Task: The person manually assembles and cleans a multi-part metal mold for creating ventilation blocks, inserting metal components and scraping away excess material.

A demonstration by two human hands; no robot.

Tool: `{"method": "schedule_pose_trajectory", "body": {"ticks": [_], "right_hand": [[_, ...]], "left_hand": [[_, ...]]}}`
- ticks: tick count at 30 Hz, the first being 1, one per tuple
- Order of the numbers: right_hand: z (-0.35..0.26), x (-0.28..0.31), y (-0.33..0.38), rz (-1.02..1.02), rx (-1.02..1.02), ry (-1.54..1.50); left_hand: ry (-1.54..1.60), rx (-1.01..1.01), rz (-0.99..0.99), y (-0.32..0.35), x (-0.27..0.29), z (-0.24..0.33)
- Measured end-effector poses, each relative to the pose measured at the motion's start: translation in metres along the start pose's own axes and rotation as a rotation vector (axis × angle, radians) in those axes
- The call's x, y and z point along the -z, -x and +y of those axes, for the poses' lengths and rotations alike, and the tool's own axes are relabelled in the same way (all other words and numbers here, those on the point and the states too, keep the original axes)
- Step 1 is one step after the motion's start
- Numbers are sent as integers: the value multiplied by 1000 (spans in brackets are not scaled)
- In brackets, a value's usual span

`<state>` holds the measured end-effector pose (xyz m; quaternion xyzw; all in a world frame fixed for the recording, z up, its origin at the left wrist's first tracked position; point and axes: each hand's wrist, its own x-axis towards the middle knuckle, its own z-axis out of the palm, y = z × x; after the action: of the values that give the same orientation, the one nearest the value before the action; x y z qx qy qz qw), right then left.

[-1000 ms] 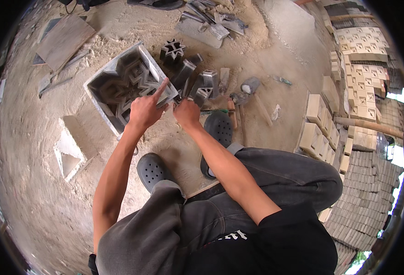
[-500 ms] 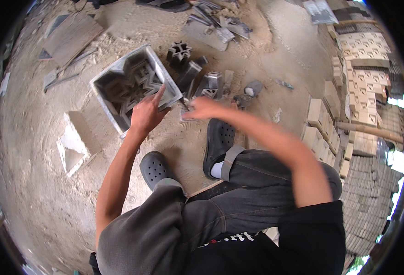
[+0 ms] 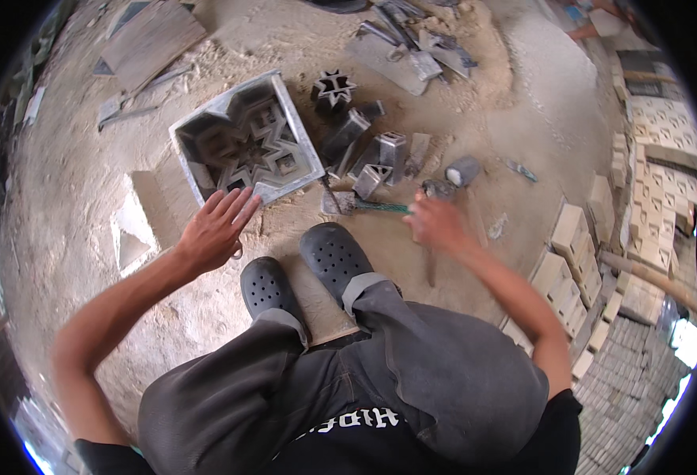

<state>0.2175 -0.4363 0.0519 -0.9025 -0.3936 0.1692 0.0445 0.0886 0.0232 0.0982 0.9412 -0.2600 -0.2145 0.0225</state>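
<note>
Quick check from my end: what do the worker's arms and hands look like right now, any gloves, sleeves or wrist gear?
Both arms are bare from the shoulder region down. The left hand wears no glove, ring or watch that shows. The right hand is motion-blurred, but no glove or wristband is visible. Only a short black sleeve shows at the right upper arm; the left upper arm runs out near the frame's rim.

Outdoor block-casting yard: sandy ground (image 3: 71, 190), metal star mould (image 3: 246, 142), stacked patterned blocks (image 3: 665, 150).
</note>
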Motion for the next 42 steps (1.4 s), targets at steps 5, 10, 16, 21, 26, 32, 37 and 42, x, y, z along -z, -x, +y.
{"method": "schedule_pose_trajectory", "body": {"ticks": [5, 10, 16, 21, 26, 32, 37, 42], "right_hand": [[-43, -60, -35, 36, -28, 19], [-41, -73, -37, -139, -190, -329], [-49, -32, 4, -149, -422, -351], [-43, -1, 26, -49, -499, -423], [-77, 53, -27, 216, -251, -737], [-206, 91, -161, -144, 35, -1724], [-305, 106, -217, -256, 143, -1721], [-344, 110, -227, -157, 440, -1712]], "left_hand": [[-110, 57, -111, 2, 4, -19], [86, 275, -3, 0, 2, -21], [208, 588, 222, 50, -2, -13], [389, 781, 114, 102, -31, -1], [595, 811, 205, 92, -55, 27], [1090, 915, 642, 36, -66, 54], [1275, 939, 817, 43, -82, 71], [1299, 1037, 792, 60, -92, 78]]}}
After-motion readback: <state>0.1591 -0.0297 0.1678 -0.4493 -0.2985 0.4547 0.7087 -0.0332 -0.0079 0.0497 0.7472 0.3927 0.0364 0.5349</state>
